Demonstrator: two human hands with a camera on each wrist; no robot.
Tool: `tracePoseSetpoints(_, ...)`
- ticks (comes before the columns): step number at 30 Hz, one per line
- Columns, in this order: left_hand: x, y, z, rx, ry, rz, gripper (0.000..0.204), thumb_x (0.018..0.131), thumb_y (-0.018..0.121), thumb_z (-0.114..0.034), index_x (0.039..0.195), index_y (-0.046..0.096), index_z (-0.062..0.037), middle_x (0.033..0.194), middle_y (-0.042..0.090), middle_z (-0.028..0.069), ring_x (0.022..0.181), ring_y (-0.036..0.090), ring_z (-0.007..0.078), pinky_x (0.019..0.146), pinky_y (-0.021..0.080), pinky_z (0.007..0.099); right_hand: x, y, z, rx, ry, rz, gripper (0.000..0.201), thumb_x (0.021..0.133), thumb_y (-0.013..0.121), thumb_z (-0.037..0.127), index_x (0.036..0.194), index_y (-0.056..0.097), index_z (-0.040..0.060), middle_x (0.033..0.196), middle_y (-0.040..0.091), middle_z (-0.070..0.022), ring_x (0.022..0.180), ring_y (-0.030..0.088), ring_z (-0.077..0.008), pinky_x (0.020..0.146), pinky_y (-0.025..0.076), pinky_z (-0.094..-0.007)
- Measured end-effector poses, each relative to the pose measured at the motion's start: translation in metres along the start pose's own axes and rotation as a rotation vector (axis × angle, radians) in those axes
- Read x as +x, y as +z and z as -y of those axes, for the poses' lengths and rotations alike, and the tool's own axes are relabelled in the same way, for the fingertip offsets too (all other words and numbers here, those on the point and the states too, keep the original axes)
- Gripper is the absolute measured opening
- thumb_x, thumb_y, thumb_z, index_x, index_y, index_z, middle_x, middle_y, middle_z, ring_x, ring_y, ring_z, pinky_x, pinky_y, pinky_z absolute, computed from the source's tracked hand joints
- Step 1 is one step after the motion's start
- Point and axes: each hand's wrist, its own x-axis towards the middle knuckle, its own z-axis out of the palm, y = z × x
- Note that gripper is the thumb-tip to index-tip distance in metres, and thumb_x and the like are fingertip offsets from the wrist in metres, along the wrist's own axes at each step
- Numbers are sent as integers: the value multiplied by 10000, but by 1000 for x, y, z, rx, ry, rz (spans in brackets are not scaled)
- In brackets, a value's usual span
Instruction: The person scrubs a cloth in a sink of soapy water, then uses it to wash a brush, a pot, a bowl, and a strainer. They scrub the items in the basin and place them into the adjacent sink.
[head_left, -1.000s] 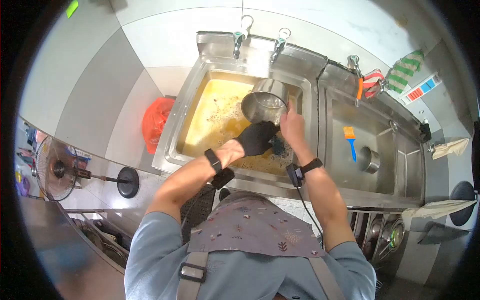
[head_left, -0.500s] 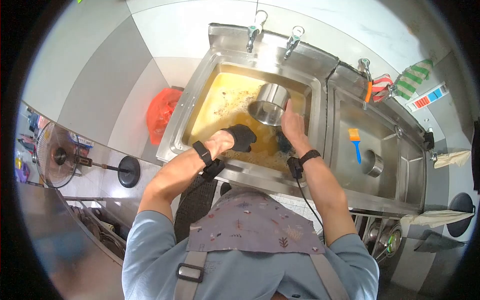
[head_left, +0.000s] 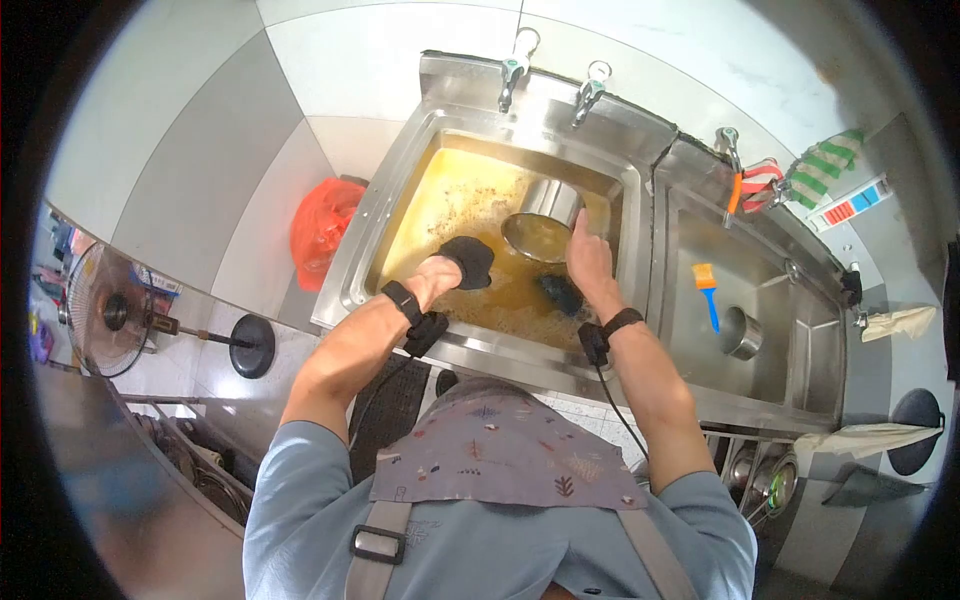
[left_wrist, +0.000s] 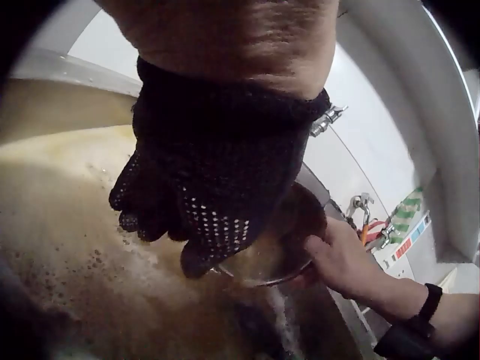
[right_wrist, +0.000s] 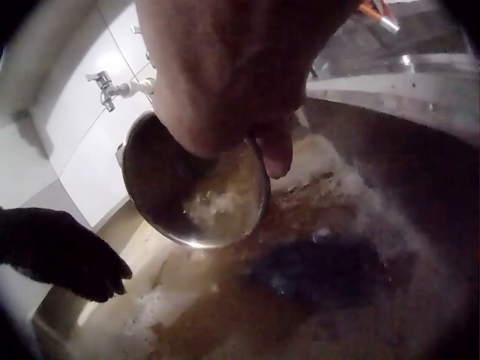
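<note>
Pot (head_left: 553,200) and gloved left hand (head_left: 467,263) are apart over the murky water (head_left: 450,200) of the sink (head_left: 388,205) — that gap looks like the relation that matters most. From the glove, the pot lies to the right and a little farther from the person, toward the taps (head_left: 514,70). The right hand (head_left: 590,258) is nearer: it grips the pot at the right side of its mouth, fingers curled at the rim, one fingertip showing past the edge in the right wrist view. The pot is tipped well over, its long axis running from the base, on the tap side, to the mouth, which faces back toward the person and slightly left; cloudy liquid shows inside. The left hand's fingers are loosely bent, with nothing seen in them. In the left wrist view the glove overlaps the pot's rim, yet the head view shows clear space between — only an effect of angle. A dark lump (head_left: 560,293), perhaps a cloth, lies on the person's side of the pot.
</note>
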Motion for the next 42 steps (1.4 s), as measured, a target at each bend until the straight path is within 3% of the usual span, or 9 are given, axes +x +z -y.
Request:
tracePoseSetpoints(5, -4, -42, -10, -198, -174, -255, 597, 854, 631, -593, 1002, 720, -21, 950, 721, 229, 933, 684, 421, 842, 537, 492, 7, -35, 6, 18, -214, -275, 610, 882, 562, 43, 1447, 357, -64, 814, 678, -254, 677, 672, -425, 580, 534, -522)
tracePoseSetpoints(7, 1, -54, -17, -375, -226, -535, 598, 866, 625, -598, 1014, 712, -25, 940, 715, 240, 908, 684, 425, 805, 537, 496, 9, -46, 12, 11, -254, -337, 620, 874, 576, 27, 1450, 361, -52, 843, 680, -244, 689, 674, -419, 573, 533, -512)
tracePoseSetpoints(9, -1, -68, -19, -427, -192, -502, 441, 904, 641, -445, 1028, 696, -25, 907, 700, 252, 871, 682, 428, 754, 538, 487, 9, -54, 17, 5, -294, -398, 630, 867, 591, 12, 1453, 365, -40, 872, 682, -235, 702, 677, -413, 566, 533, -502)
tracePoseSetpoints(12, -5, -67, -20, -424, -116, -908, 127, 867, 624, -143, 953, 638, -51, 854, 676, 213, 816, 667, 421, 711, 526, 489, 6, -68, 27, 5, -353, -519, 596, 884, 606, 12, 1433, 389, -61, 887, 694, -218, 695, 686, -391, 565, 559, -467)
tracePoseSetpoints(16, -15, -80, -28, -384, -3, -1193, 132, 901, 605, -135, 981, 646, -40, 856, 673, 207, 796, 670, 402, 692, 532, 462, 0, -69, 30, 140, -362, -672, 572, 885, 592, 15, 1420, 406, -66, 914, 692, -236, 749, 685, -401, 609, 569, -440)
tracePoseSetpoints(21, -9, -76, -22, -562, -99, -1069, 195, 943, 642, -144, 1058, 693, 5, 865, 708, 212, 744, 695, 351, 682, 554, 403, -14, -63, 40, 305, -117, -404, 497, 923, 523, 62, 1391, 422, -74, 897, 694, -260, 743, 714, -377, 625, 583, -429)
tracePoseSetpoints(23, -6, -70, -21, -633, -113, -1027, 201, 954, 649, -157, 1050, 697, 13, 827, 715, 188, 694, 698, 300, 661, 553, 379, -21, -80, 51, 712, 160, -38, 438, 947, 460, 77, 1357, 447, -78, 849, 698, -266, 665, 731, -316, 586, 593, -406)
tracePoseSetpoints(28, -4, -56, -27, -1067, -200, -867, 250, 956, 675, -196, 1097, 695, 9, 758, 712, 86, 615, 663, 135, 587, 526, 301, -18, -82, 52, 955, 258, 73, 343, 952, 423, 62, 1222, 516, -129, 833, 702, -244, 650, 735, -280, 548, 611, -370)
tracePoseSetpoints(42, -4, -51, -72, -1146, -214, -733, 369, 921, 684, -200, 1233, 597, -21, 805, 722, 155, 624, 710, 190, 607, 557, 335, -19, -60, 24, 1360, 405, 231, 351, 941, 434, 55, 1237, 532, -106, 934, 709, -218, 665, 727, -300, 536, 604, -347)
